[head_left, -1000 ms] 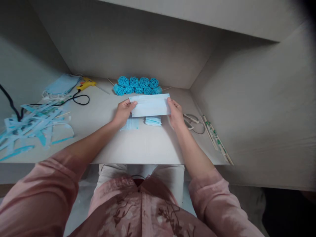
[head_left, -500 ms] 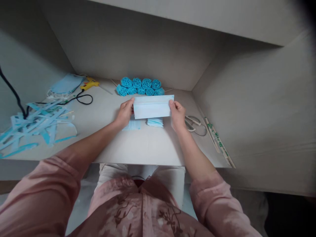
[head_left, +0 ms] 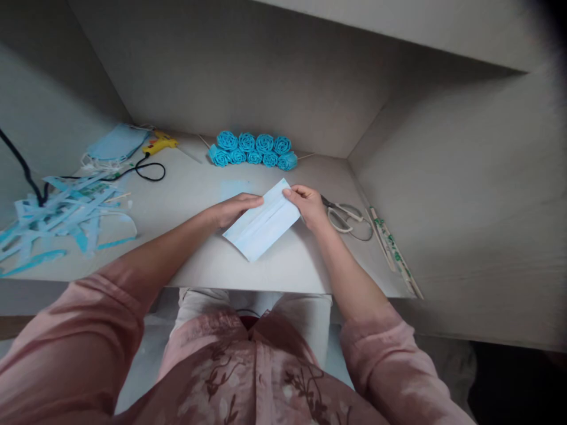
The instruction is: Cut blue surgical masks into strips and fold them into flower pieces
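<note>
A pale blue pleated face mask (head_left: 264, 221), with no ear loops showing, slants above the tabletop in front of me. Its lower end points to the left and towards me. My left hand (head_left: 239, 209) is closed on its upper left edge, thumb on the near face and the other fingers mostly hidden behind. At the top right corner, my right hand (head_left: 307, 205) pinches the mask between thumb and fingers. A thin light blue piece (head_left: 234, 188) lies flat on the table just beyond my left hand.
Blue rolled roses (head_left: 254, 149) on sticks lie in two rows at the back. On the left are masks with loops (head_left: 116, 143), a yellow glue gun (head_left: 160, 143) with a black cord, and cut blue strips (head_left: 73, 209). Scissors (head_left: 340, 217) and thin sticks (head_left: 394, 251) lie right.
The mask has turned from level to slanted and come lower and nearer. My left hand has shifted from its left end to its upper left edge. The small folded stack is now hidden.
</note>
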The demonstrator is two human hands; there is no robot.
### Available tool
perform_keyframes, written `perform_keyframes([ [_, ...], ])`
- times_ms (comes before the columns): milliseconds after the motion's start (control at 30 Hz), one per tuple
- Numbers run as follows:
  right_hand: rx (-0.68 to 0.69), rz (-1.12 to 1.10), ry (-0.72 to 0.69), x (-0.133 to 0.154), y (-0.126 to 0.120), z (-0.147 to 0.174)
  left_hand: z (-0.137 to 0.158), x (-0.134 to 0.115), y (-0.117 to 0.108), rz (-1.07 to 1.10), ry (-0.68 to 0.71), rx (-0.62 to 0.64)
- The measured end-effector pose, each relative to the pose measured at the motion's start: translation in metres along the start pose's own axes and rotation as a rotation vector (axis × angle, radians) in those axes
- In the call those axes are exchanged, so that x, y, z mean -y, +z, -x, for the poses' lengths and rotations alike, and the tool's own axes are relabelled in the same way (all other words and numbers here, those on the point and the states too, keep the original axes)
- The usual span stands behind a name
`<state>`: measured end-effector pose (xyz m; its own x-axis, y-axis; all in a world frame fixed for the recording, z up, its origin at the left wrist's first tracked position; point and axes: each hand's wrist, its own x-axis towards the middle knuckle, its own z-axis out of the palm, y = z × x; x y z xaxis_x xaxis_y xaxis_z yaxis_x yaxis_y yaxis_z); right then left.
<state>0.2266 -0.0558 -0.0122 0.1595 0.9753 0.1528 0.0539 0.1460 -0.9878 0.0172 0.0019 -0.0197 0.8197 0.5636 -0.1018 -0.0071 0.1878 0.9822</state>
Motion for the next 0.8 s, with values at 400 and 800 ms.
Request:
perform_keyframes([
  [400,0.209,-0.159,0.109,-0.002,0.004,-0.003,-0.006,0.005,0.002,0.142,0.215,-0.293],
  [800,0.06,-0.083,0.039,0.002,0.008,0.001,-0.008,-0.005,0.007,0.328,0.4,-0.422],
])
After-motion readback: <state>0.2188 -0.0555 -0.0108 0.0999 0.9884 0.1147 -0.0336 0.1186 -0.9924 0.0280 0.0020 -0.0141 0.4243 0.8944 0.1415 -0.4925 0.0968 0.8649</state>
